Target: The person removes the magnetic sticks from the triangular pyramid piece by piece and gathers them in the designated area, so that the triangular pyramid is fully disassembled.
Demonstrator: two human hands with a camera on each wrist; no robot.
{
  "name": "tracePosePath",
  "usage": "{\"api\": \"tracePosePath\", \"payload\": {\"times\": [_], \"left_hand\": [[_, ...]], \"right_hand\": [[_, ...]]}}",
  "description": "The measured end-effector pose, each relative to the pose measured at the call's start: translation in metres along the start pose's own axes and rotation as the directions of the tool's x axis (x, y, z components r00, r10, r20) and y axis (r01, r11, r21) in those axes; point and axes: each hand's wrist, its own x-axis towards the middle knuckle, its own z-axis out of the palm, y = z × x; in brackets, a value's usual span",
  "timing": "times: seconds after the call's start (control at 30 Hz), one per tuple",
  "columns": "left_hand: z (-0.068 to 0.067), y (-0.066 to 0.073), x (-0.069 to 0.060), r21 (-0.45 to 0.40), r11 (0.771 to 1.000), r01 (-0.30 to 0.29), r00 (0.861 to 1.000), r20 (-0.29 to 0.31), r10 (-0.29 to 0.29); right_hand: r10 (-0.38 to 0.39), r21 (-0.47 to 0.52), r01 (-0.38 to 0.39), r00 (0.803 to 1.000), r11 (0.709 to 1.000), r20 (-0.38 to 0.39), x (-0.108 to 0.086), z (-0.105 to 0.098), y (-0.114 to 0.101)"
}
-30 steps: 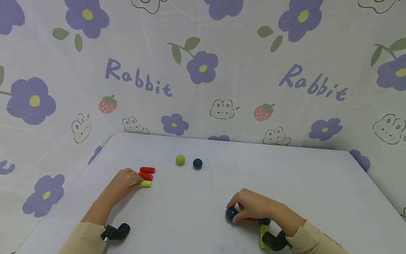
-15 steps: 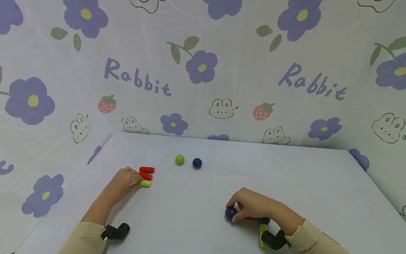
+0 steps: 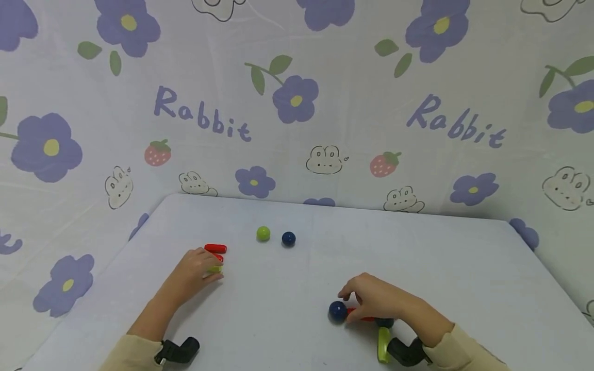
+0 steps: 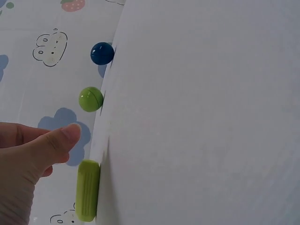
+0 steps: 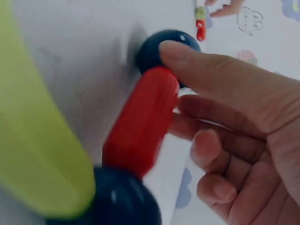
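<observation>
Above a yellow-green stick (image 3: 215, 269), my left hand (image 3: 192, 273) has its thumb and fingers parted. In the left wrist view that stick (image 4: 87, 190) lies apart from the thumb. Two red sticks, the farther red stick (image 3: 215, 248) and the nearer red stick (image 3: 219, 257), lie beside it; fingers partly cover the nearer one. My right hand (image 3: 378, 299) hovers round a joined piece, fingers loosely bent and apart. It consists of a dark blue ball (image 3: 337, 312), a red stick (image 5: 140, 122), a second dark blue ball (image 5: 124, 199) and a yellow-green stick (image 3: 383, 345).
A green ball (image 3: 263, 233) and a dark blue ball (image 3: 289, 239) sit toward the back of the white table (image 3: 278, 288). Behind it hangs a flowered cloth (image 3: 352, 118). A black camera mount is on each wrist.
My right fingers have come off the blue ball and drawn back slightly to the right. My left hand has let go of the yellow-green stick, spreading thumb and fingers and shifting right.
</observation>
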Motion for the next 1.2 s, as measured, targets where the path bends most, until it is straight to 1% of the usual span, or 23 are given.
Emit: {"api": "tracePosePath", "payload": {"times": [0.17,0.3,0.37,0.43,0.53,0.63,0.7,0.77,0.87,0.97,1.1,1.2], "left_hand": [[0.003,0.010,0.001,0.007,1.000,-0.014,1.000,0.016,0.014],[0.004,0.018,0.003,-0.001,0.999,-0.036,0.999,0.014,0.036],[0.004,0.023,0.005,-0.016,0.999,-0.042,0.999,0.012,0.042],[0.004,0.027,0.007,-0.030,0.999,-0.042,0.999,0.019,0.042],[0.004,0.033,0.010,-0.052,0.998,-0.038,0.998,0.043,0.040],[0.005,0.043,0.015,-0.081,0.997,-0.014,0.994,0.104,0.022],[0.006,0.051,0.020,-0.106,0.994,0.013,0.987,0.160,0.004],[0.006,0.060,0.025,-0.132,0.990,0.040,0.977,0.214,-0.011],[0.009,0.075,0.034,-0.180,0.982,0.065,0.958,0.286,-0.011],[0.013,0.091,0.043,-0.242,0.968,0.064,0.946,0.324,0.018],[0.022,0.114,0.056,-0.322,0.946,0.035,0.937,0.340,0.081],[0.030,0.132,0.067,-0.358,0.933,0.035,0.924,0.367,0.107]], "right_hand": [[0.073,-0.018,-0.074,0.996,0.997,-0.043,-0.014,-0.003,0.005],[0.119,-0.033,-0.123,0.986,0.992,-0.118,-0.029,-0.003,0.011],[0.132,-0.039,-0.140,0.978,0.989,-0.163,-0.038,-0.002,0.014],[0.137,-0.039,-0.147,0.972,0.988,-0.191,-0.045,-0.001,0.018],[0.144,-0.020,-0.151,0.969,0.988,-0.198,-0.054,0.001,0.025],[0.148,0.012,-0.148,0.972,0.989,-0.182,-0.059,0.004,0.031],[0.139,0.033,-0.135,0.974,0.990,-0.178,-0.061,0.005,0.033],[0.134,0.057,-0.126,0.974,0.990,-0.180,-0.063,0.006,0.035],[0.124,0.076,-0.112,0.974,0.991,-0.188,-0.064,0.007,0.036],[0.121,0.071,-0.109,0.972,0.992,-0.202,-0.063,0.010,0.034],[0.092,-0.020,-0.100,0.965,0.995,-0.245,-0.058,0.016,0.029],[0.062,-0.077,-0.086,0.959,0.993,-0.275,-0.053,0.020,0.026]]}}
